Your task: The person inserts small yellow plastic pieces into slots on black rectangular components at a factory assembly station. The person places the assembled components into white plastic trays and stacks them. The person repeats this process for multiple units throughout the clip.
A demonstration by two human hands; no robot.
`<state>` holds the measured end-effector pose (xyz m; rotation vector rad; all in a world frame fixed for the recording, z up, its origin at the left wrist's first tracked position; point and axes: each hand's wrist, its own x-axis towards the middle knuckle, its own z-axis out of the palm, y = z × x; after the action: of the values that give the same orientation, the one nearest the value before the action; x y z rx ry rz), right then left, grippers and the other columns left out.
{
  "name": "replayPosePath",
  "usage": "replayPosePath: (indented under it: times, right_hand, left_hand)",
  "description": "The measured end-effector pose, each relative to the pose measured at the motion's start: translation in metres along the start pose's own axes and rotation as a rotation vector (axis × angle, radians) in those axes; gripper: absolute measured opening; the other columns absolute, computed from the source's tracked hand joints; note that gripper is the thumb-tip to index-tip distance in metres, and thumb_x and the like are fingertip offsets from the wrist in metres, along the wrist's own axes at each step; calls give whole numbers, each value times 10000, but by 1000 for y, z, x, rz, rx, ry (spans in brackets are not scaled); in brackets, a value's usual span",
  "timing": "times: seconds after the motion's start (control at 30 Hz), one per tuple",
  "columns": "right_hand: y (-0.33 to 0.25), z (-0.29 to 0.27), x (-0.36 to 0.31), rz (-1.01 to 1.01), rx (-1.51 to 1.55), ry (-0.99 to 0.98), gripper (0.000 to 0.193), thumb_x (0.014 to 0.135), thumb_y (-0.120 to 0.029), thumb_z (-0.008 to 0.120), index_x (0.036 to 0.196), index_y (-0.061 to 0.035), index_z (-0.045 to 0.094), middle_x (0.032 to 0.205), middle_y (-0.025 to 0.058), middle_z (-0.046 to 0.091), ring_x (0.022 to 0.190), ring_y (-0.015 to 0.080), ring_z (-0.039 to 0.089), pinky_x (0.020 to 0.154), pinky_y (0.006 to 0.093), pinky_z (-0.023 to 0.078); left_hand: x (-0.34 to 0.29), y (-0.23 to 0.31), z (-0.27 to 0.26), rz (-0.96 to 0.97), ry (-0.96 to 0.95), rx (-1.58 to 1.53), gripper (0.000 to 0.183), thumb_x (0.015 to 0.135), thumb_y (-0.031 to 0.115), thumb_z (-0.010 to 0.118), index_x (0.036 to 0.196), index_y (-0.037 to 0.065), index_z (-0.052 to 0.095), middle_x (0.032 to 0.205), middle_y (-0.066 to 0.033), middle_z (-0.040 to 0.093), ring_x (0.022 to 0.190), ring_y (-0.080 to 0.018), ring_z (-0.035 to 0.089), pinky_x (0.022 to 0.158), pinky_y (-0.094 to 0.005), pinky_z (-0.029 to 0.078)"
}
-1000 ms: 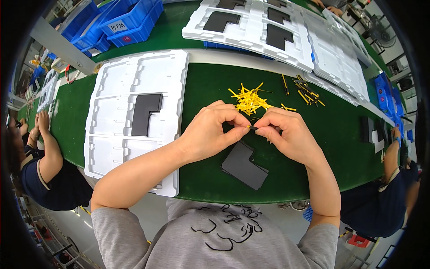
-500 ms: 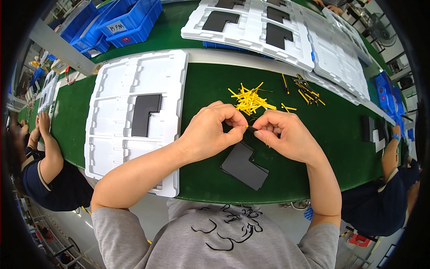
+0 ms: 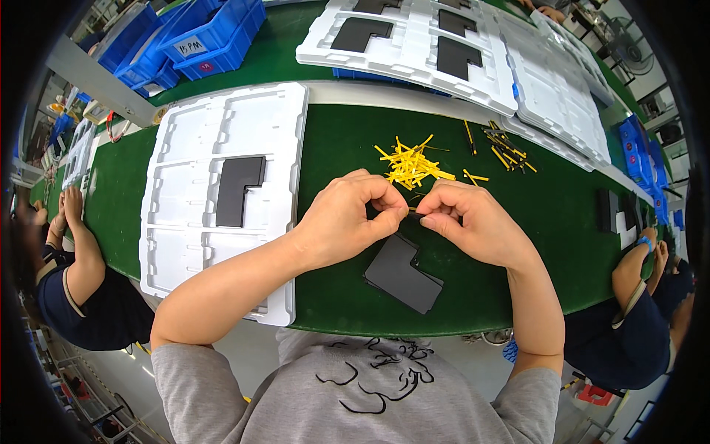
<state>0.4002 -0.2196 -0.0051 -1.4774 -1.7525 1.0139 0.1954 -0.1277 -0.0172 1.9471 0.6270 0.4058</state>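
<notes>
On your left, the white tray (image 3: 277,118) holds a black L-shaped piece (image 3: 238,196); keep your arm from bumping it. Your left hand (image 3: 347,220) pinches one end of a tiny strip (image 3: 413,212); keep that pinch soft and steady. The strip is in the small gap between your hands, mostly hidden by fingers. Your right hand (image 3: 473,222) looks pinched on the other end. Keep both hands level so the strip won't bend or slip.
</notes>
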Motion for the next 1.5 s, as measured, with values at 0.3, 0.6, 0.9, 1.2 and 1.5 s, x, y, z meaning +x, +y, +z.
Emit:
replayPosePath:
  times: [0.3, 0.6, 0.9, 1.2, 1.5]
  right_hand:
    - [-13, 5, 1, 165, 506, 12, 103, 890, 13, 568, 984, 3, 609, 884, 36, 602, 711, 95, 600, 653, 232, 518]
    - [-6, -20, -7, 212, 162, -47, 55, 869, -28, 602, 892, 12, 632, 830, 53, 603, 684, 138, 600, 628, 269, 504]
    - [-12, -21, -17, 215, -601, -31, 69, 756, -58, 640, 803, -10, 625, 737, 133, 653, 739, 334, 635, 658, 414, 493]
    - [-18, -35, -21, 166, -535, -7, 40, 782, -35, 621, 792, -3, 599, 835, 139, 641, 772, 338, 622, 672, 431, 488]
    - [-13, -14, -6, 57, 207, 283, 139, 836, 12, 635, 975, 5, 649, 829, 44, 624, 654, 96, 577, 580, 228, 466]
  left_hand:
    - [1, 0, -1, -64, 55, 3, 80, 841, 109, 652, 852, 30, 645, 804, -46, 588, 718, -116, 547, 650, -267, 453]
    - [0, -3, 2, 140, 219, 318, 44, 758, 58, 676, 780, 53, 638, 700, -29, 592, 751, -191, 567, 681, -318, 478]
    - [-4, 8, -8, 305, 22, 613, 365, 638, 327, 808, 846, 92, 622, 779, -37, 573, 777, -235, 582, 693, -353, 477]
    - [-12, 15, -10, 351, -269, 548, 613, 530, 340, 862, 1019, 88, 592, 1014, -65, 522, 953, -274, 538, 807, -378, 468]
    - [-9, 14, -2, -165, -165, -383, 160, 899, 34, 617, 1027, 20, 522, 925, -3, 599, 836, -73, 575, 732, -241, 492]
